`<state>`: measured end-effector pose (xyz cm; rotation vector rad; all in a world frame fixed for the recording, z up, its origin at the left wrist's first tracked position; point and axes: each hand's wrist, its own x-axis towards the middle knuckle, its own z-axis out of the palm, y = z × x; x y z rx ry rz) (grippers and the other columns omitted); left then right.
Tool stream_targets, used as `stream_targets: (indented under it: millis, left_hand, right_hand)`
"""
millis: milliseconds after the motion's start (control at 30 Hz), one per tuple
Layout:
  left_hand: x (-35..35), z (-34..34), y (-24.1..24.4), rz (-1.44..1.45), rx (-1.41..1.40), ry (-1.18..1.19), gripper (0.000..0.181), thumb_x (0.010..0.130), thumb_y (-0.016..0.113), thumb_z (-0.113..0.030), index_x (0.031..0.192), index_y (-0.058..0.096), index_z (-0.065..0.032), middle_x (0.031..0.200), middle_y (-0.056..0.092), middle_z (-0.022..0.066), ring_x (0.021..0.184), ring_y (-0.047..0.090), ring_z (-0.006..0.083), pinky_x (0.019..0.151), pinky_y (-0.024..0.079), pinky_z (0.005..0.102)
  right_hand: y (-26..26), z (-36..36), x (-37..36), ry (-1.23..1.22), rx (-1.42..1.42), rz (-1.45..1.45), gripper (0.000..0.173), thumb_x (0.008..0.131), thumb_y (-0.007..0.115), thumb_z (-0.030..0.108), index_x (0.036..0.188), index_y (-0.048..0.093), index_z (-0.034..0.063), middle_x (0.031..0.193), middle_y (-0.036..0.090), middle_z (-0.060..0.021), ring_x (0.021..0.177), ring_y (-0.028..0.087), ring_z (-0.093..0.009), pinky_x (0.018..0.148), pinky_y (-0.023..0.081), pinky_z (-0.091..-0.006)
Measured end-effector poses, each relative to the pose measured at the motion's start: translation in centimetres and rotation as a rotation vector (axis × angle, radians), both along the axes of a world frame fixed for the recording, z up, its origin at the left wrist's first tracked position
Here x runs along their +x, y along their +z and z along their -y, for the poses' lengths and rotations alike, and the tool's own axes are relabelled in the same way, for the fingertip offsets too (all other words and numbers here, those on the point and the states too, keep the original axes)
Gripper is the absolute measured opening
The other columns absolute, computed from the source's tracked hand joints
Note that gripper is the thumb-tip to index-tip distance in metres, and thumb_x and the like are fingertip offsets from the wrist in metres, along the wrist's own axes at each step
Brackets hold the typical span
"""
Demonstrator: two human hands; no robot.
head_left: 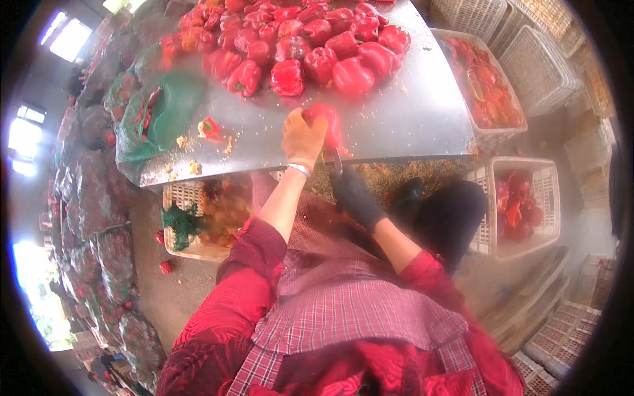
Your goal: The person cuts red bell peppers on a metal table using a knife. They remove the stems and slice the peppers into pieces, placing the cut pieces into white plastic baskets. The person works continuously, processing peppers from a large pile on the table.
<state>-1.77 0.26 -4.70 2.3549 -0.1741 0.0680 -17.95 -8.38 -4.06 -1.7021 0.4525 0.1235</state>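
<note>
My left hand (301, 136), in an orange-tan glove, grips a red bell pepper (328, 123) just above the near edge of the metal table (406, 123). Below it my right hand (357, 197), in a black glove, is closed around the handle of a knife (338, 161). The blade points up at the pepper's lower end; whether it has entered the flesh cannot be told. Beyond my hands lies a heap of red bell peppers (292, 47). A cut pepper core with a green stem (209, 128) and seed scraps lie to the left on the table.
A green mesh bag (173, 106) drapes over the table's left end. Below stands a crate of scraps (171, 250). At right are a crate of cut peppers (522, 126), another holding red peppers (552, 213), and stacked crates (537, 64). Filled mesh sacks (94, 198) line the left.
</note>
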Motion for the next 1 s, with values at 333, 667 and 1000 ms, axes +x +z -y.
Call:
stream_targets:
  millis: [333, 667, 1000]
  left_hand:
    - [4.6, -0.2, 3.6, -0.559, -0.148, -0.409, 0.063, 0.076, 0.076, -0.039, 0.118, 0.062, 0.006, 0.103, 0.072, 0.0207, 0.086, 0.072, 0.03, 0.072, 0.058, 0.0386]
    - [-1.8, 0.3, 1.9, 0.136, -0.044, -0.413, 0.063, 0.076, 0.075, -0.026, 0.129, 0.057, 0.0035, 0.114, 0.069, 0.0217, 0.106, 0.068, 0.0349, 0.095, 0.053, 0.0407]
    - [-1.7, -0.6, 3.0, -0.268, -0.388, -0.619, 0.054, 0.078, 0.071, -0.013, 0.127, 0.059, 0.0053, 0.118, 0.068, 0.0153, 0.103, 0.067, 0.0262, 0.093, 0.052, 0.0371]
  right_hand:
    - [-11.8, -1.1, -0.4, 0.112, -0.507, 0.351, 0.032, 0.103, 0.05, 0.035, 0.117, 0.052, 0.0068, 0.084, 0.065, -0.0253, 0.074, 0.063, -0.047, 0.064, 0.05, -0.0564]
    - [4.0, 6.1, -1.5, -0.267, 0.016, 0.213, 0.045, 0.088, 0.072, 0.027, 0.123, 0.06, 0.0022, 0.078, 0.064, -0.004, 0.062, 0.059, -0.013, 0.051, 0.047, -0.0299]
    - [-0.2, 10.2, 1.9, -0.115, 0.405, 0.184, 0.036, 0.081, 0.068, 0.017, 0.113, 0.068, 0.0008, 0.075, 0.064, -0.0039, 0.053, 0.054, -0.011, 0.045, 0.042, -0.0252]
